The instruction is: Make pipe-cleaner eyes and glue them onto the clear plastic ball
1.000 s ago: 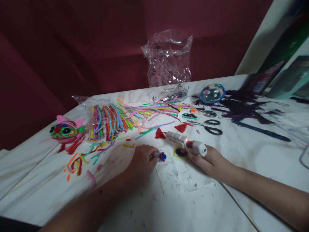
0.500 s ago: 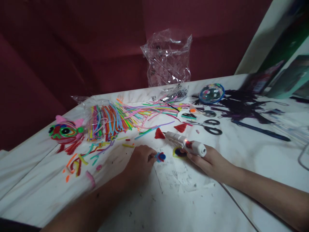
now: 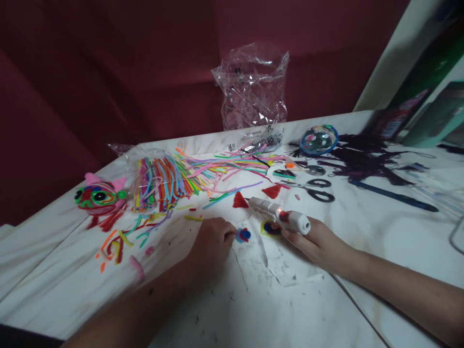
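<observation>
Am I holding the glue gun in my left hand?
No, the white glue gun is in the right hand.

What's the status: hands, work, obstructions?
Right hand gripping white plastic glue gun. Left hand at small round blue-and-red piece, hold unclear. Nothing visibly blocking either.

A clear bag [image 3: 255, 89] before a maroon backdrop [image 3: 145, 72].

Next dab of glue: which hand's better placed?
Right, I'd say: the right hand holds the glue gun, while the left hand seems to pinch the small blue piece.
</observation>
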`<state>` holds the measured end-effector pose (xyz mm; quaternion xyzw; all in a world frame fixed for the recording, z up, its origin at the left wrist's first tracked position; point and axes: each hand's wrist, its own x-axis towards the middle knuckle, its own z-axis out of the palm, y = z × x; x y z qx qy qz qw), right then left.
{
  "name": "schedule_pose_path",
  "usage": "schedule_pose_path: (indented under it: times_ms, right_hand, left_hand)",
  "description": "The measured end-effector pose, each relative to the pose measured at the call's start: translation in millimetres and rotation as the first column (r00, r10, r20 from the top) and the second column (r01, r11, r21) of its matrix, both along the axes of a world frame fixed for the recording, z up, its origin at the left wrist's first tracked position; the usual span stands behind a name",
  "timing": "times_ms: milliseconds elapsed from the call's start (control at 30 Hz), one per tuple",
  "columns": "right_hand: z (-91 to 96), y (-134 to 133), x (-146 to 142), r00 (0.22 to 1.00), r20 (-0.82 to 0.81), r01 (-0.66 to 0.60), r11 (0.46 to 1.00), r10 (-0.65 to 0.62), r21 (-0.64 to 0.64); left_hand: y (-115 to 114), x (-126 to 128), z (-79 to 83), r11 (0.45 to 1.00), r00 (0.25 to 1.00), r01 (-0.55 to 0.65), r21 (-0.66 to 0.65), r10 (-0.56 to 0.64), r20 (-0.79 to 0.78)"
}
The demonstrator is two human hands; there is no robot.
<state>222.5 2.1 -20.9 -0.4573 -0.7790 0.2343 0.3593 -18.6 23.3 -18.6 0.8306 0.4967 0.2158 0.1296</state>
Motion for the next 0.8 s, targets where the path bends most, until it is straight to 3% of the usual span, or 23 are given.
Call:
schedule_pose_path:
  times_ms: [200,367,500,600,800]
  right_hand:
    - [-0.3,0,0,1.000,-0.007,0.000,1.000,0.000,0.002]
    - [2.2,-2,-1,1.000,-0.008,-0.001,1.000,0.001,-0.012]
    - [4.7,-2,-1,1.000,-0.002,-0.011,1.000,0.011,-0.013]
    - [5.3,-1,-1,1.000,0.000,-0.013,1.000,0.013,0.002]
    - [3.0,-1,-1,1.000,-0.002,-0.016,1.000,0.016,-0.011]
  left_hand:
    - [0,0,0.6,1.000,1.000,-0.007,0.011,0.007,0.010]
    - [-1,-2,2.5,0.996,0.988,-0.088,-0.024,0.090,0.129]
    - [-1,-1,-1.9,0.992,0.994,0.073,0.099,-0.081,0.077]
    - [-2,1,-6.7,0.988,0.993,0.119,0.100,-0.120,0.001]
    - [0,-3,-0.2,0.992,0.980,-0.033,0.118,0.009,0.200]
